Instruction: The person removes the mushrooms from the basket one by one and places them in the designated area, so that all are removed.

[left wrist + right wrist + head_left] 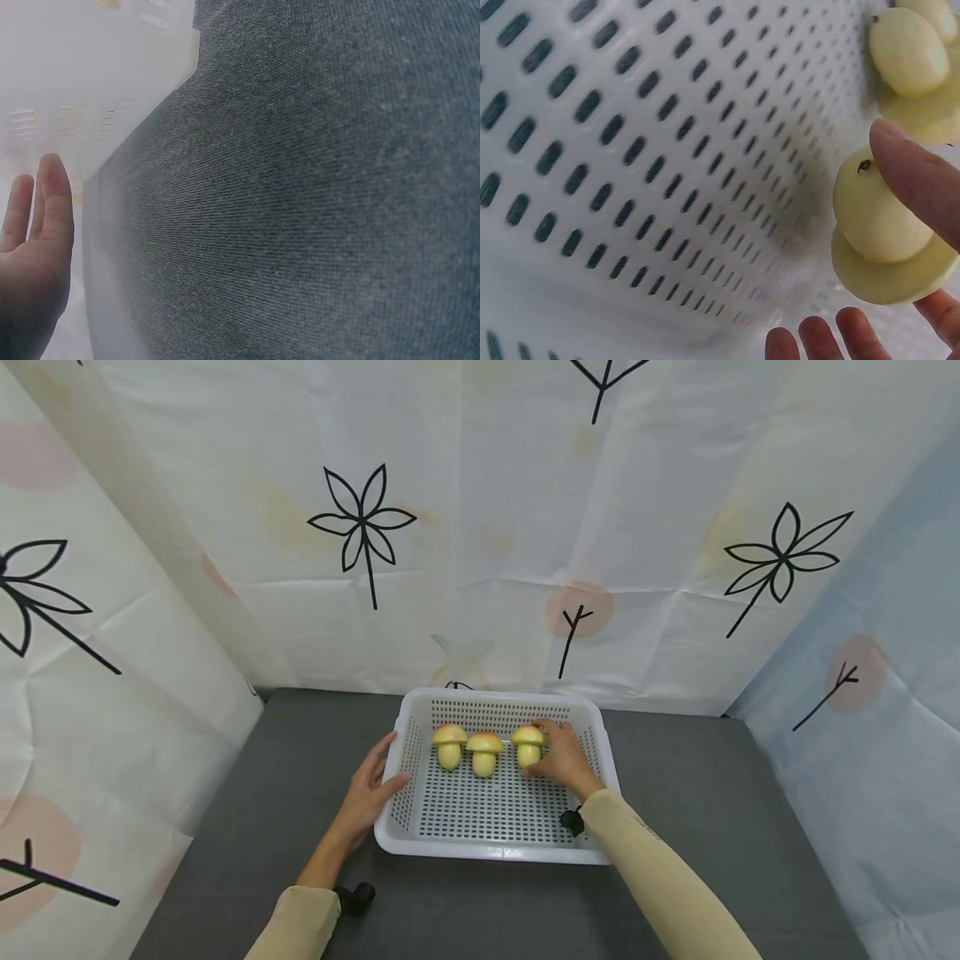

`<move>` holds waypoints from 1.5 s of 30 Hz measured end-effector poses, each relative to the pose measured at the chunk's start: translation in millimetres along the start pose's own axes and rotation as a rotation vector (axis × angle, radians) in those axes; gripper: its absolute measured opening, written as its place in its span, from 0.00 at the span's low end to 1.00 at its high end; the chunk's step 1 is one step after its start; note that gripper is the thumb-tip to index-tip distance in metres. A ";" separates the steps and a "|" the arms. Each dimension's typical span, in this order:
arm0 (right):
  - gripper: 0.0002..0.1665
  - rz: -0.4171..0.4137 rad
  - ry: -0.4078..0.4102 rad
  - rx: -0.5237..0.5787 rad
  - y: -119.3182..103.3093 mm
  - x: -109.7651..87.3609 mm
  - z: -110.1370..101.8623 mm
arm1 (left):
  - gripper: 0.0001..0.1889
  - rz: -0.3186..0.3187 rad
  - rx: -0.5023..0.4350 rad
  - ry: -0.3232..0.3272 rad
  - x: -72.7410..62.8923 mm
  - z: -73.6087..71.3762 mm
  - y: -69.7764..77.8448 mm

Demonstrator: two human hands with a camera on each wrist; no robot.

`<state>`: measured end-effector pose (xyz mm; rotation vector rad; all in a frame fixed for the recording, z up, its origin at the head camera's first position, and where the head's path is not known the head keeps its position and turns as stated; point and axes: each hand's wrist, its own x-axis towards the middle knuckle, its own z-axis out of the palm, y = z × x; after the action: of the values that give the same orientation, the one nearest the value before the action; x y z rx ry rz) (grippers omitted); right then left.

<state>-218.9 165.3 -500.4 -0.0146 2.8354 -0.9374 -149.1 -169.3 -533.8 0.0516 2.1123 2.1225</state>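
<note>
Three yellow toy mushrooms with orange-tinged caps stand in a row at the back of a white perforated plastic basket (495,852). My right hand (564,758) pinches the rightmost mushroom (528,745) between thumb and index finger; in the right wrist view its pale rounded stem (881,217) shows beside the thumb, with the other fingers spread below. The middle mushroom (484,753) and left mushroom (449,745) stand untouched. My left hand (365,797) rests at the basket's left rim, thumb over the edge, its fingers (56,202) nearly straight along the outer wall.
The basket stands on a dark grey cloth-covered table (300,727). White fabric (480,552) printed with black leaves and twigs hangs behind it and along both sides. A small black wrist device (355,899) sits at the left cuff.
</note>
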 end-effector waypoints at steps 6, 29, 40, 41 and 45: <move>0.55 -0.014 0.003 0.074 0.1 -1.4 -3.7 | 0.40 -0.008 0.002 0.006 -0.9 1.4 0.7; 0.54 -0.146 0.052 0.319 -8.7 -31.9 -59.5 | 0.40 -0.007 -0.031 -0.008 -2.9 3.2 3.8; 0.52 -0.194 0.111 0.394 5.2 -49.7 -95.0 | 0.40 -0.013 -0.021 -0.007 -2.8 3.4 3.7; 0.51 -0.195 0.120 0.394 8.1 -51.1 -98.0 | 0.40 -0.012 -0.021 -0.006 -2.7 3.4 3.7; 0.52 -0.179 0.167 0.394 21.5 -56.9 -108.0 | 0.40 -0.013 -0.017 -0.005 -2.3 3.3 3.4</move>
<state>-178.0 249.8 -419.5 -0.1525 2.7731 -1.5909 -146.7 -166.3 -530.2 0.0410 2.0855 2.1307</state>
